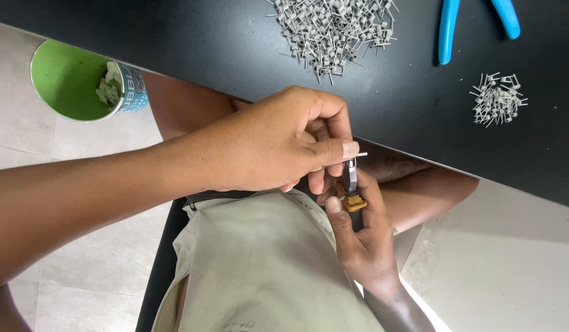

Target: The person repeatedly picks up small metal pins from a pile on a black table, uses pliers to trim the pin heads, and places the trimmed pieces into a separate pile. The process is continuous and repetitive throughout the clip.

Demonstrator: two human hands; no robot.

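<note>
Pinched between thumb and forefinger, a small wire coil (360, 154) sits at the tip of a narrow tool.

Left hand (266, 147) closes on the coil; right hand (364, 240) wraps shut around the tool (352, 184), both held over the lap near the table (235, 49) edge. Tool's long axis runs near-to-far, tip pointing toward the table. Coil's leg pokes out to the right. Being so tiny, it could slip and drop onto the lap or floor if the pinch loosens. Far off lie a big coil pile (333, 27), a small pile (498, 99), blue pliers (447, 31); a green cup (69, 80) stands left.
</note>
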